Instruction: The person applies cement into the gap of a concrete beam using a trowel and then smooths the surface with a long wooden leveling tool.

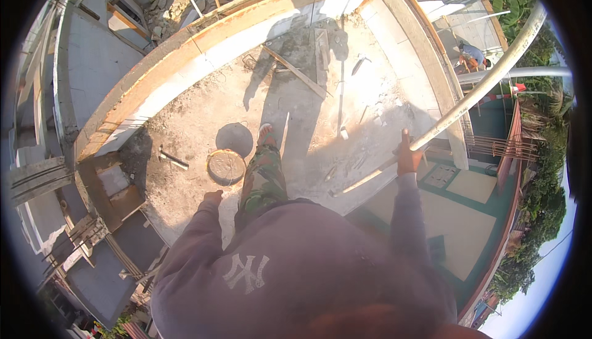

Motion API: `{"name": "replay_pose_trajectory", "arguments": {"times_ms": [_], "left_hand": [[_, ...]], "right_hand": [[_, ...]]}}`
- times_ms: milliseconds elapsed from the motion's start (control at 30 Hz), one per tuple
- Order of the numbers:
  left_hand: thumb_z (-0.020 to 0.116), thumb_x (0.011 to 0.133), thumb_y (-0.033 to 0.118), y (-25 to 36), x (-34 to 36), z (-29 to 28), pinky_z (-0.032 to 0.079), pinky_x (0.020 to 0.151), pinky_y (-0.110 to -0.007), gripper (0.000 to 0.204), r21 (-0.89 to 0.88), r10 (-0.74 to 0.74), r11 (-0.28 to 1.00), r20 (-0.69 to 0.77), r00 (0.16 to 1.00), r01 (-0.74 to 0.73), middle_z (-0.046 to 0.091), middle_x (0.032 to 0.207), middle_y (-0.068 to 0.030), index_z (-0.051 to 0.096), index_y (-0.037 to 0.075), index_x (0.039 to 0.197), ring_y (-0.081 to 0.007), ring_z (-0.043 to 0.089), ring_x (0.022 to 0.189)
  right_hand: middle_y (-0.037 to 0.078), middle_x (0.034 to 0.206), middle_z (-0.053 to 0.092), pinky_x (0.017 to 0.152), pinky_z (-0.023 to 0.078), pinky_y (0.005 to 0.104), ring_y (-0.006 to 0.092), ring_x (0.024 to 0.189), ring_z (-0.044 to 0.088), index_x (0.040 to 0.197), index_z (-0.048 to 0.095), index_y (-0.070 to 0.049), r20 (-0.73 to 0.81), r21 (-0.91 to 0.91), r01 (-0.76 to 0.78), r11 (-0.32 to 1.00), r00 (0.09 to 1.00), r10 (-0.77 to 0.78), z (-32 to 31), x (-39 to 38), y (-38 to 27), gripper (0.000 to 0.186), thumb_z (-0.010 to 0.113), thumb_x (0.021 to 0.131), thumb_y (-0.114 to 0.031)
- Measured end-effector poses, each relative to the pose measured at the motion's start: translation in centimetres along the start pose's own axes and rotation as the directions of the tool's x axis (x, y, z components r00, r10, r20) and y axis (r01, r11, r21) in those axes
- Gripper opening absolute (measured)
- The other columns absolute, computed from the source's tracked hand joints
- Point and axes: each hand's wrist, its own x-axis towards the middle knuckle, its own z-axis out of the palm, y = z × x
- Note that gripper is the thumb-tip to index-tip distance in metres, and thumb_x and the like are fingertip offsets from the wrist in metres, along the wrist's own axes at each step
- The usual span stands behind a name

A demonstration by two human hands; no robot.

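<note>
My right hand [407, 157] is closed around a long whitish pole [478, 95]. The pole slants from the upper right, past the hand, and down to the ground near my right side. My left hand [213, 197] hangs low beside my leg, close to a round bucket [208, 165] filled with greyish material. The fingers of that hand are too small and turned away to read. One bare foot [266, 133] stands forward on the dusty ground, below camouflage trousers [262, 178].
Low block walls with concrete beams [203, 27] surround the dirt floor. A hammer-like tool [173, 158] lies left of the bucket; wooden boards [296, 74] lie ahead. Another person [473, 55] bends over beyond the right wall. A green-edged structure [459, 228] stands to the right.
</note>
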Motion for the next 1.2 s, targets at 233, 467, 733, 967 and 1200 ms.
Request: {"name": "replay_pose_trajectory", "arguments": {"times_ms": [233, 467, 733, 967, 1200], "left_hand": [[0.058, 0.098, 0.045, 10.3, 4.8, 1.6, 0.046, 0.109, -0.041, 0.051, -0.139, 0.143, 0.978, -0.111, 0.983, -0.158, 0.065, 0.138, -0.0203, 0.067, 0.009, 0.133, -0.0362, 0.057, 0.133], [0.085, 0.074, 0.049, 13.0, 6.5, 1.4, 0.042, 0.115, -0.044, 0.092, -0.327, -0.259, 0.925, -0.163, 0.952, 0.196, 0.057, 0.147, -0.0224, 0.052, 0.003, 0.146, -0.038, 0.054, 0.136], [0.082, 0.078, 0.051, 11.6, 12.2, 6.1, 0.039, 0.117, -0.046, 0.09, -0.21, -0.289, 0.951, -0.333, 0.898, 0.228, 0.053, 0.149, -0.0246, 0.051, 0.005, 0.15, -0.0392, 0.048, 0.14], [0.061, 0.097, 0.045, 6.6, 17.5, 9.0, 0.052, 0.086, -0.049, 0.045, -0.286, -0.156, 0.953, -0.187, 0.97, 0.098, 0.075, 0.092, -0.0221, 0.077, 0.003, 0.093, -0.0427, 0.071, 0.093], [0.06, 0.098, 0.048, 5.8, 13.0, 3.5, 0.054, 0.071, -0.041, 0.052, -0.319, -0.112, 0.948, -0.278, 0.954, 0.019, 0.073, 0.076, -0.0158, 0.073, -0.002, 0.089, -0.0257, 0.072, 0.071]], "right_hand": [[0.001, 0.06, 0.054, 0.049, 0.044, 0.0314, 0.0108, 0.051, 0.051, 0.066, 0.055, -0.007, 0.44, -0.304, 0.09, 0.948, 0.896, 0.056, 20.4, 11.1, 4.9, 0.05, 0.074, 0.097, -0.041], [0.01, 0.078, 0.066, 0.073, 0.052, 0.0366, 0.0209, 0.075, 0.066, 0.117, 0.072, 0.002, 0.761, -0.175, 0.393, 0.903, 0.635, -0.129, 48.1, 13.3, 11.6, 0.066, 0.073, 0.09, -0.059], [0.013, 0.089, 0.071, 0.081, 0.053, 0.0379, 0.0242, 0.088, 0.069, 0.117, 0.07, 0.0, 0.83, -0.249, 0.408, 0.878, 0.557, -0.023, 61.1, 17.4, 20.2, 0.077, 0.072, 0.084, -0.069], [0.016, 0.11, 0.071, 0.087, 0.056, 0.0402, 0.0234, 0.099, 0.068, 0.132, 0.059, -0.004, 0.845, -0.166, 0.483, 0.86, 0.519, -0.128, 58.0, 20.4, 24.3, 0.064, 0.073, 0.093, -0.052], [0.018, 0.1, 0.072, 0.086, 0.051, 0.04, 0.0275, 0.095, 0.067, 0.109, 0.07, 0.001, 0.548, -0.565, 0.072, 0.822, 0.777, 0.309, 33.3, 16.8, 35.4, 0.055, 0.071, 0.093, -0.051]]}}
